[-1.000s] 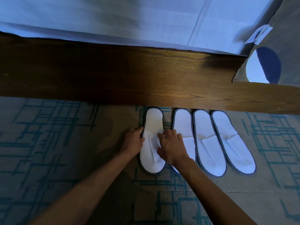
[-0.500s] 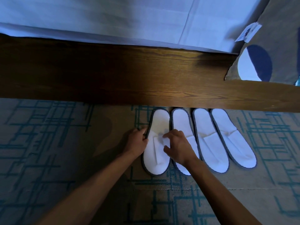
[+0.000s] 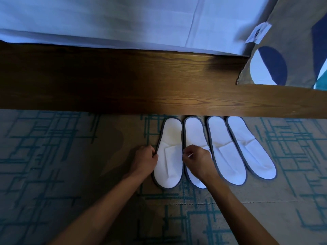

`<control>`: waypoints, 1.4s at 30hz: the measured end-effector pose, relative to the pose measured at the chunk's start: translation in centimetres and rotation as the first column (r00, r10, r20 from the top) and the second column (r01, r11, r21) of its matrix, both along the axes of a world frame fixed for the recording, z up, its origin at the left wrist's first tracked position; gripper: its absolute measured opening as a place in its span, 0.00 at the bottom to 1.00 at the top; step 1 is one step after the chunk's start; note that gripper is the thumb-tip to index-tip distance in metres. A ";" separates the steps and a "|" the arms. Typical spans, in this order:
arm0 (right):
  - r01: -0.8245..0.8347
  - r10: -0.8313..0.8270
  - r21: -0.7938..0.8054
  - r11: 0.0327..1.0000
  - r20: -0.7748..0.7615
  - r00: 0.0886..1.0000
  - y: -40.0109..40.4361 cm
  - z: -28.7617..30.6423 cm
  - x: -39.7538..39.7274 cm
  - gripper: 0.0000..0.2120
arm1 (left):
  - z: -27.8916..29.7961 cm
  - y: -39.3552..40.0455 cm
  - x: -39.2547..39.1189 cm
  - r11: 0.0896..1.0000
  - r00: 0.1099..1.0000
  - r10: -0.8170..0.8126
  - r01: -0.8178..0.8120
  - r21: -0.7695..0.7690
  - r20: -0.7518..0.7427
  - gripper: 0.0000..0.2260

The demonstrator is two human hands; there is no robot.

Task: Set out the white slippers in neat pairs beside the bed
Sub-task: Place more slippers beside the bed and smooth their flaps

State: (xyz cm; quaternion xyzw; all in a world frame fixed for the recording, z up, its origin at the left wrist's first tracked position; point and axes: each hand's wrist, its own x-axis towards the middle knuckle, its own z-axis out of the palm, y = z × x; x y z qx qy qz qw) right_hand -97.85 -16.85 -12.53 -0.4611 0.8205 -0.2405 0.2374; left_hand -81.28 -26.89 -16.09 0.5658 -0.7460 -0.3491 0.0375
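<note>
Head view: 4 white slippers [image 3: 226,152] w/ grey trim.

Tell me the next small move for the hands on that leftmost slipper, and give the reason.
Probably let go and lift both hands away. The leftmost slipper, held at its edges by the left hand and right hand, already lies close beside the second slipper, heel ends level at the bed frame. Perhaps first nudge its toe end slightly right.

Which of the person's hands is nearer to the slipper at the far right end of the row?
Right. The right hand rests on the second slipper, two slippers from the far-right slipper; the left hand is beyond the row's left end.
</note>
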 end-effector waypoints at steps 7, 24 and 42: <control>-0.027 0.049 0.180 0.983 -0.116 0.992 -1.6 -1.1 2.3 0.13 | 0.0 0.2 -1.3 0.998 0.996 0.045 -0.049 0.045 0.073 0.10; 0.026 -0.033 0.117 0.993 0.064 0.997 -1.5 -1.9 0.8 0.14 | -0.3 0.5 -0.5 0.903 0.910 0.354 -0.273 0.332 -0.214 0.04; -0.146 0.136 0.053 0.988 0.170 0.976 -5.5 0.6 11.8 0.08 | 2.5 -0.8 14.0 0.856 0.827 0.488 -0.390 0.339 -0.280 0.06</control>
